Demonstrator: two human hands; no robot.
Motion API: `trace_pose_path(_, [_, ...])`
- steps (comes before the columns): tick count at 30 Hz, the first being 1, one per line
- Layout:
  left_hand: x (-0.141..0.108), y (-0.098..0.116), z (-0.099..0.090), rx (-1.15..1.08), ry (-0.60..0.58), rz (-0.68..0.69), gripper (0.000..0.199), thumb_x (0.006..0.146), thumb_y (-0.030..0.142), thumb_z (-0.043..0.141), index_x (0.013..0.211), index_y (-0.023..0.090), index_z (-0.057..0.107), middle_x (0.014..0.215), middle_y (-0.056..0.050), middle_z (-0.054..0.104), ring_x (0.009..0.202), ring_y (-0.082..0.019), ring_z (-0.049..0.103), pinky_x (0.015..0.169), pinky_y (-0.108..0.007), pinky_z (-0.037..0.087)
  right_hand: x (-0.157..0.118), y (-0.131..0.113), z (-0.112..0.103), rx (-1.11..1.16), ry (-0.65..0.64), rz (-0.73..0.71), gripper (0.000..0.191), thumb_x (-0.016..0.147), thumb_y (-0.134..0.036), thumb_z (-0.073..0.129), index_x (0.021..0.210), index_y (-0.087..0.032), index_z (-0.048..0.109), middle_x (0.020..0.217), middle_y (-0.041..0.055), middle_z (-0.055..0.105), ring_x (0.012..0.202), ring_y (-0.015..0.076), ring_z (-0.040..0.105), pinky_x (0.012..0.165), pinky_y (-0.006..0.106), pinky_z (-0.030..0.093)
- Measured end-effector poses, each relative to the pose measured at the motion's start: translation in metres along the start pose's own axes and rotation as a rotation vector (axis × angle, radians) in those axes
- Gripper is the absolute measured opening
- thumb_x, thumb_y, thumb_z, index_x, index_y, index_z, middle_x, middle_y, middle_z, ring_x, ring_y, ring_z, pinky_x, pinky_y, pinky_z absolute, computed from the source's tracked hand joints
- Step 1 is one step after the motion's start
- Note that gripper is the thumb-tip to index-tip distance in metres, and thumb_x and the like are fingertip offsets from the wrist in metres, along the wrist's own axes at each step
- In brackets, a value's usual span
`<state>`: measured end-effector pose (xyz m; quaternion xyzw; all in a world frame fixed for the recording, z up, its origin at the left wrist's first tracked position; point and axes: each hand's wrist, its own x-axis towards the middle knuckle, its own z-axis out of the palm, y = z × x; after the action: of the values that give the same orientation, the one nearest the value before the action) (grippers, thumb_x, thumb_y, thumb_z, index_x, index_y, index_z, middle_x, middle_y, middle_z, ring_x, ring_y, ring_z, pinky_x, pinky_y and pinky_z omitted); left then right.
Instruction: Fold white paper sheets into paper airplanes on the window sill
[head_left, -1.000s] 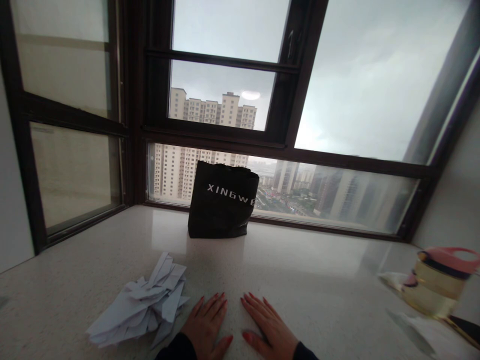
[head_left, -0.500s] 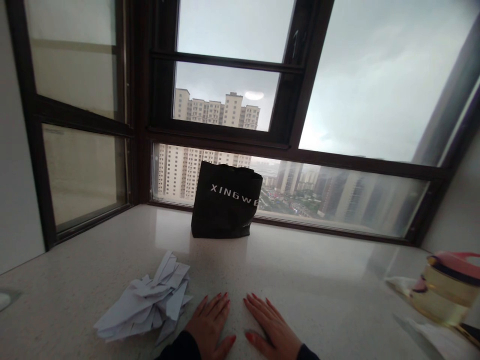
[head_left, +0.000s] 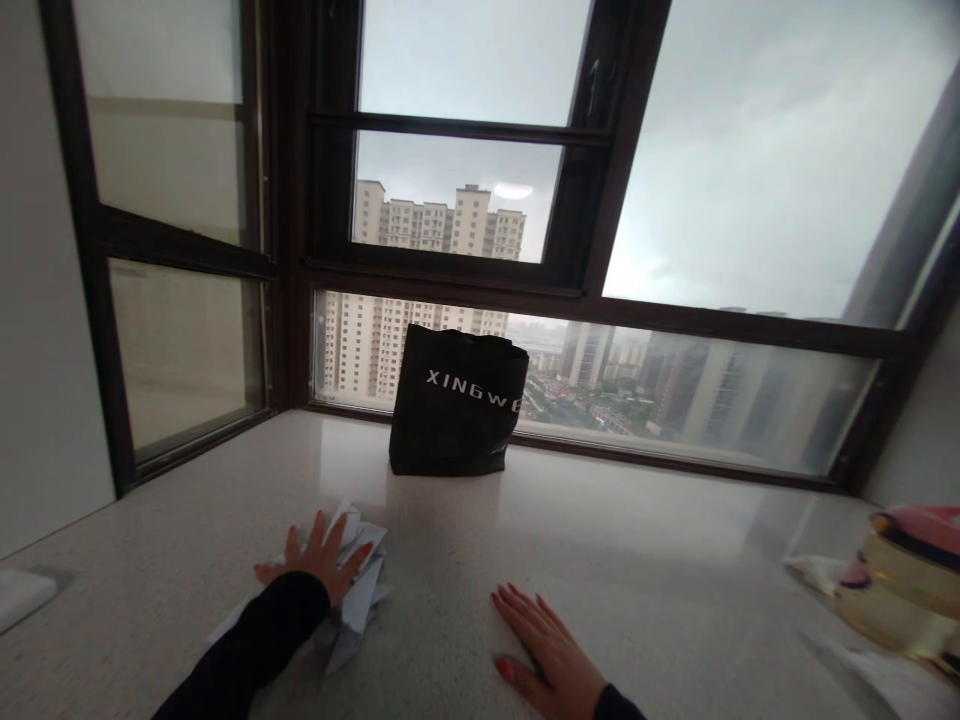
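A loose heap of folded white paper (head_left: 362,598) lies on the pale speckled counter at the lower left. Over it is my left hand (head_left: 319,562), palm down with the fingers spread, hiding much of the heap together with the dark sleeve. My right hand (head_left: 547,650) rests flat on the counter at the lower middle, thumb apart from the fingers, holding nothing. Farther back, a black bag (head_left: 459,410) with white lettering stands upright near the window.
Dark-framed windows (head_left: 450,277) run behind the speckled counter (head_left: 637,560). At the right edge is a yellowish container with a pink lid (head_left: 904,580), with white tissue-like pieces (head_left: 885,680) beside it. A white object (head_left: 22,597) lies at the far left.
My left hand has moved left and forward from the counter onto the paper heap, its fingers now spread wider. My right hand stays in place. The view has shifted slightly.
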<state>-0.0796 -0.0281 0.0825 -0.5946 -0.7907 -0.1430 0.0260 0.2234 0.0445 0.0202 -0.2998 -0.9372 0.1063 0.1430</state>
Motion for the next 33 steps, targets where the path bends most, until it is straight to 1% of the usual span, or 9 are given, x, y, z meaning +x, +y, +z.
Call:
trace_pose_path(4, [-0.005, -0.004, 0.010, 0.023, -0.087, -0.097, 0.049, 0.075, 0.055, 0.022, 0.116, 0.033, 0.039, 0.121, -0.006, 0.043, 0.110, -0.033, 0.035, 0.080, -0.062, 0.017, 0.000, -0.006, -0.004, -0.015, -0.015, 0.017, 0.055, 0.079, -0.047, 0.035, 0.126, -0.020, 0.025, 0.129, 0.0058, 0.029, 0.119, 0.0224, 0.023, 0.096, 0.046, 0.018])
trace_pose_path(10, [-0.020, 0.048, 0.021, 0.010, -0.164, -0.024, 0.055, 0.072, 0.052, 0.028, 0.121, 0.025, 0.034, 0.127, -0.008, 0.034, 0.115, -0.034, 0.025, 0.079, -0.065, 0.018, 0.000, -0.014, -0.010, -0.008, -0.021, 0.038, 0.056, 0.078, -0.049, 0.034, 0.125, -0.019, 0.026, 0.129, 0.0066, 0.031, 0.118, 0.0224, 0.024, 0.096, 0.046, 0.018])
trace_pose_path(14, [-0.028, 0.072, 0.023, -0.058, -0.118, 0.125, 0.052, 0.074, 0.053, 0.028, 0.114, 0.025, 0.043, 0.122, -0.008, 0.042, 0.113, -0.033, 0.030, 0.084, -0.064, 0.010, 0.000, -0.017, -0.013, 0.010, 0.004, 0.052, 0.053, 0.079, -0.048, 0.034, 0.124, -0.020, 0.030, 0.127, 0.0063, 0.035, 0.117, 0.0221, 0.027, 0.096, 0.044, 0.019])
trace_pose_path(17, [-0.028, 0.078, 0.019, -0.167, 0.049, 0.243, 0.039, 0.077, 0.045, 0.032, 0.099, 0.024, 0.056, 0.106, -0.006, 0.057, 0.104, -0.031, 0.043, 0.086, -0.064, 0.005, 0.002, -0.021, -0.013, 0.016, 0.059, 0.089, 0.047, 0.080, -0.046, 0.035, 0.118, -0.020, 0.040, 0.122, 0.0068, 0.043, 0.114, 0.0230, 0.033, 0.095, 0.044, 0.022])
trace_pose_path(19, [-0.024, 0.077, 0.017, -0.230, 0.147, 0.320, 0.026, 0.076, 0.032, 0.040, 0.092, 0.023, 0.059, 0.099, -0.004, 0.061, 0.098, -0.029, 0.048, 0.088, -0.062, 0.009, 0.005, -0.024, -0.010, 0.042, 0.136, 0.123, 0.042, 0.079, -0.043, 0.037, 0.112, -0.019, 0.047, 0.115, 0.0083, 0.050, 0.108, 0.0237, 0.040, 0.092, 0.043, 0.029])
trace_pose_path(22, [-0.019, 0.076, 0.015, -0.302, 0.172, 0.443, 0.026, 0.073, 0.015, 0.040, 0.092, 0.021, 0.058, 0.100, -0.004, 0.060, 0.094, -0.022, 0.051, 0.087, -0.048, 0.030, 0.009, -0.030, -0.007, 0.126, 0.370, 0.168, 0.038, 0.080, -0.035, 0.039, 0.114, -0.016, 0.041, 0.110, 0.0099, 0.052, 0.101, 0.0217, 0.047, 0.085, 0.037, 0.039])
trace_pose_path(27, [-0.027, 0.082, 0.020, -0.456, 0.231, 0.737, 0.029, 0.081, 0.015, 0.031, 0.102, 0.021, 0.050, 0.096, -0.002, 0.061, 0.088, -0.011, 0.055, 0.075, -0.021, 0.044, 0.010, -0.043, -0.021, 0.061, 0.710, 0.097, 0.058, 0.077, -0.030, 0.045, 0.126, -0.015, 0.018, 0.127, 0.0131, 0.031, 0.113, 0.0253, 0.033, 0.085, 0.041, 0.036])
trace_pose_path(30, [-0.038, 0.088, 0.027, -0.528, 0.302, 0.904, 0.027, 0.083, 0.017, 0.032, 0.104, 0.022, 0.048, 0.088, -0.002, 0.064, 0.079, -0.011, 0.058, 0.069, -0.020, 0.046, 0.006, -0.049, -0.032, -0.084, 0.593, -0.057, 0.039, 0.075, -0.028, 0.050, 0.113, -0.024, 0.042, 0.108, 0.0059, 0.053, 0.104, 0.0237, 0.043, 0.087, 0.041, 0.031])
trace_pose_path(33, [-0.043, 0.091, 0.029, -0.582, 0.317, 0.874, 0.022, 0.083, 0.018, 0.035, 0.099, 0.022, 0.049, 0.084, 0.000, 0.065, 0.076, -0.010, 0.060, 0.067, -0.017, 0.046, 0.003, -0.052, -0.036, -0.123, 0.477, -0.101, 0.014, 0.079, -0.024, 0.046, 0.085, -0.028, 0.059, 0.072, -0.0014, 0.064, 0.075, 0.0170, 0.057, 0.084, 0.039, 0.031])
